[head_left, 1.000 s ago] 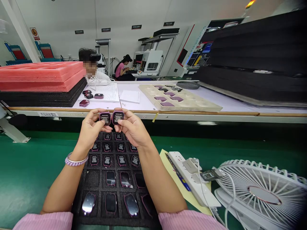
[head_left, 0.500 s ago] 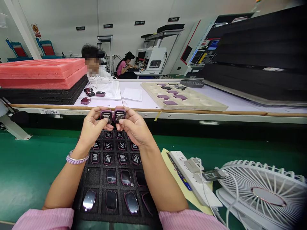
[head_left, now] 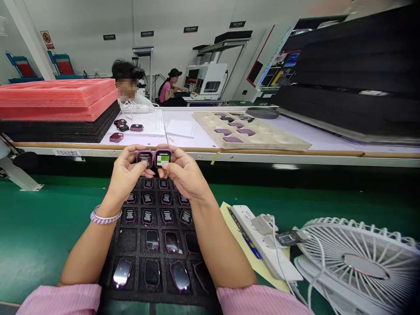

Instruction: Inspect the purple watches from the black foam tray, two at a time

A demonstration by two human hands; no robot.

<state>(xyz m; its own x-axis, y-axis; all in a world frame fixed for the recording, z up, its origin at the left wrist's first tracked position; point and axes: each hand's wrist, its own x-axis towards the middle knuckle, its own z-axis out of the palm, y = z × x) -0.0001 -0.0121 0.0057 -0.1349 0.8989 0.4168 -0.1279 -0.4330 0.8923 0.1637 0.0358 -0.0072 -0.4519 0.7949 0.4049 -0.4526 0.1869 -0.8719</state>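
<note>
My left hand [head_left: 130,170] is closed on a purple-cased smartwatch body [head_left: 143,156], whose dark screen carries lines of white text. Beside it, my right hand [head_left: 183,170] grips a second smartwatch body [head_left: 163,156], with green and white blocks lit on its screen. Both are strapless and held side by side, thumbs over the screens. Below my hands lies a black foam tray [head_left: 126,240] with several more watch bodies in its compartments. Those in the upper rows show white text; the ones in the nearer rows [head_left: 152,273] have dark or reflective screens.
At right on the green bench are a white power strip [head_left: 243,214], pens and a white fan [head_left: 361,258]. The raised shelf bears red foam trays [head_left: 55,98], loose watch bodies [head_left: 116,137], a cream tray [head_left: 262,135] and black foam sheets [head_left: 354,78]. Two people sit beyond.
The screen of the watch in my right hand has turned from white text on black to green and white blocks. Both hands keep their grips and places.
</note>
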